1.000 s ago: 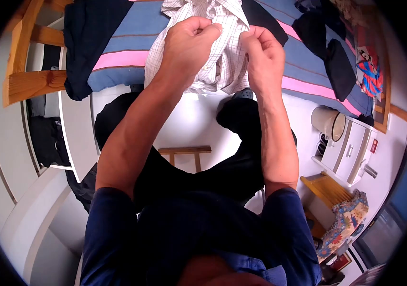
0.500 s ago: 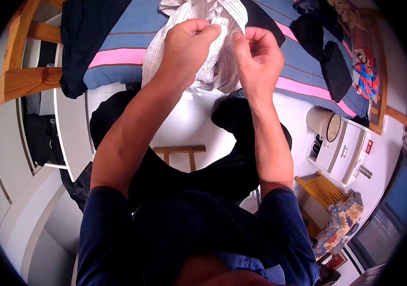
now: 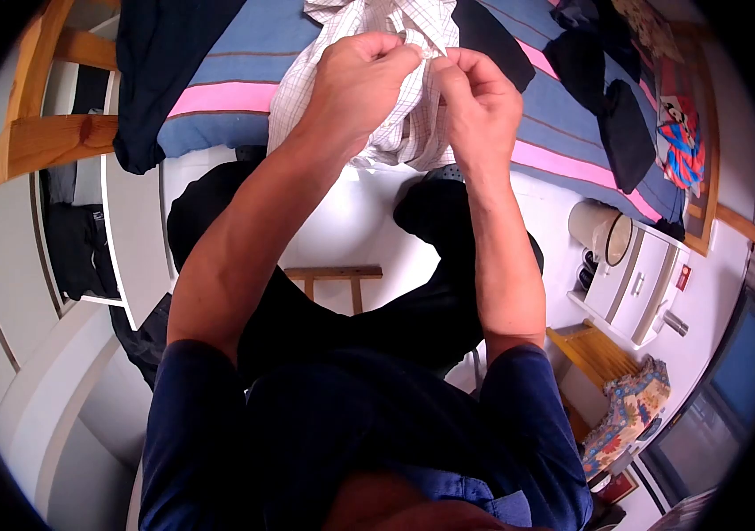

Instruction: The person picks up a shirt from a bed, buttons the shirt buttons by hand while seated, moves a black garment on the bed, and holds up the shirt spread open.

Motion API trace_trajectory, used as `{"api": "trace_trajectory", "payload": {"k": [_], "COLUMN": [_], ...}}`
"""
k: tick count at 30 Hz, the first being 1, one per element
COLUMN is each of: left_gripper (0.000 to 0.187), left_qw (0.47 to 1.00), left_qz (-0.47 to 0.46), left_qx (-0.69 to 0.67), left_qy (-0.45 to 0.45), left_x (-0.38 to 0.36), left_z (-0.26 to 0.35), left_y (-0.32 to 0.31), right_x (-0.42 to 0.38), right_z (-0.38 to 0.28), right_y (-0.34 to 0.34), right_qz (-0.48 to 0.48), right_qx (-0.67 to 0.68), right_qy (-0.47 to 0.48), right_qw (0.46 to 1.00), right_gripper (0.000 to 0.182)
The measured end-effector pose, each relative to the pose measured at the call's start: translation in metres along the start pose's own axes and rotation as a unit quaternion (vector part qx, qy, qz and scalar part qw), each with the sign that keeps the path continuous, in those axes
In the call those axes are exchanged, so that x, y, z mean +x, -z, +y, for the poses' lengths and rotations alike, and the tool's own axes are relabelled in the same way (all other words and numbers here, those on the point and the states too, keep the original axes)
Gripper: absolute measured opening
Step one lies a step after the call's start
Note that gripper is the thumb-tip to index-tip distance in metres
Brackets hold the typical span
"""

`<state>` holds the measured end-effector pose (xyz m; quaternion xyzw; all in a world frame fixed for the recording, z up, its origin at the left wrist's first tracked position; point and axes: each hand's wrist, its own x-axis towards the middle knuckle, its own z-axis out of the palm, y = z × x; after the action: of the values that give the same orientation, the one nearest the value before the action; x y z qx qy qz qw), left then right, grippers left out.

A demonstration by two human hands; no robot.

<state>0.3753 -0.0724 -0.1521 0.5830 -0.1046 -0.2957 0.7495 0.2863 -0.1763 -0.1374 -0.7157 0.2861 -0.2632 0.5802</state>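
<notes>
A white shirt (image 3: 404, 133) with a fine dark check hangs over the near edge of the bed, bunched between my hands. My left hand (image 3: 361, 87) is closed, thumb and forefinger pinching a folded edge of the shirt. Close beside it, my right hand (image 3: 485, 99) pinches another edge of the cloth, its other fingers curled. The two sets of fingertips nearly meet at the top of the shirt. Whether a button lies between them is too small to tell.
Dark clothes (image 3: 629, 133) lie on the striped bed (image 3: 563, 164), and a black garment (image 3: 160, 80) drapes its left side. An open drawer (image 3: 134, 239) stands left. On the right are a bin (image 3: 594, 226), a white cabinet (image 3: 629, 288) and a wooden chair (image 3: 590, 354).
My hands have come closer together, the right one shifting slightly left. A pointed corner of the shirt now shows between my fingertips. Both hands keep their pinch.
</notes>
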Motion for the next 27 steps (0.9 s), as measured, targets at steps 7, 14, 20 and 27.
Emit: {"api": "trace_trajectory", "payload": {"k": [7, 14, 20, 27], "left_gripper": [0.022, 0.022, 0.022, 0.025], "left_qw": [1.0, 0.997, 0.995, 0.992], "left_qz": [0.008, 0.005, -0.02, -0.092], "left_qx": [0.018, 0.072, 0.093, 0.061], "left_qy": [-0.001, 0.015, 0.006, 0.059], "left_x": [0.0, -0.007, -0.004, 0.005], "left_z": [0.004, 0.016, 0.017, 0.01], "left_y": [0.004, 0.003, 0.008, 0.019], "right_x": [0.001, 0.0, 0.003, 0.004], "right_z": [-0.004, -0.005, -0.006, -0.003], "right_y": [-0.001, 0.002, 0.008, 0.011], "right_qz": [-0.031, -0.049, -0.102, -0.112], "right_qx": [0.086, 0.055, 0.125, 0.076], "right_qy": [-0.042, -0.032, -0.032, -0.013], "right_qw": [0.995, 0.997, 0.986, 0.991], "right_gripper": [0.013, 0.014, 0.013, 0.009]}}
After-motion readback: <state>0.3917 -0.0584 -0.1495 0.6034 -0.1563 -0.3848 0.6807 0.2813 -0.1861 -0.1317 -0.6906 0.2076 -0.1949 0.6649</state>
